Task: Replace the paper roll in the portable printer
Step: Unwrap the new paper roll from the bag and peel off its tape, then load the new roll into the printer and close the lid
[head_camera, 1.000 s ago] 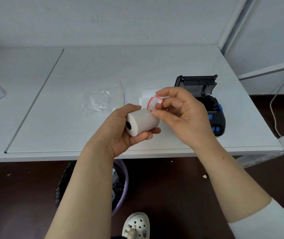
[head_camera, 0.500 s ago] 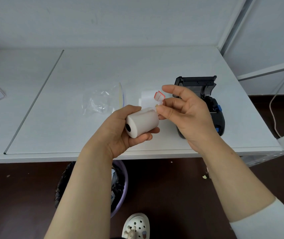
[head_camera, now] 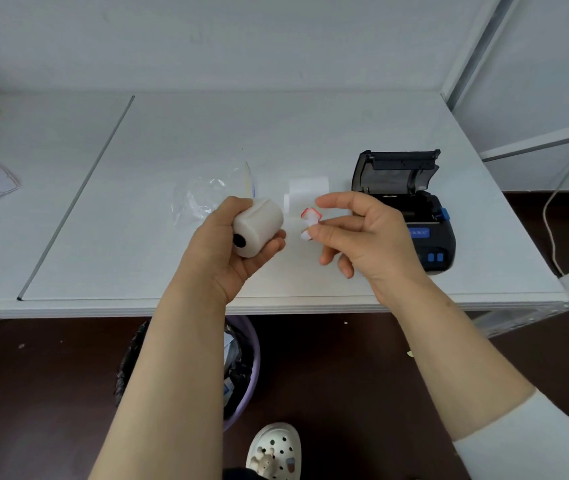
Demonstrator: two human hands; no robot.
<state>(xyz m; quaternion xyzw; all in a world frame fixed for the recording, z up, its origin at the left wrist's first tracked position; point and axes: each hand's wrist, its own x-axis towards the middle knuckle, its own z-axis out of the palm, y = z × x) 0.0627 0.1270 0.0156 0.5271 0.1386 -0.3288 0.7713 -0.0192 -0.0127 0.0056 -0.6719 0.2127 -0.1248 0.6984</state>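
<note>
The paper roll (head_camera: 258,227) is gripped in the left hand (head_camera: 227,244); a red-edged sticker (head_camera: 310,219) is pinched by the right hand (head_camera: 362,233). With its seal removed, unwinding is risked before the open printer (head_camera: 411,209), at three o'clock, is reached.

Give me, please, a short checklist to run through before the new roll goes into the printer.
1. Printer lid open: ok.
2. Paper bay empty: cannot tell, the right hand partly hides it.
3. New roll held firmly in the left hand: ok.
4. Red-edged sticker off the roll: ok, it sits pinched in the right hand.
5. Right hand free to help: not ok, drop the sticker first.
</note>
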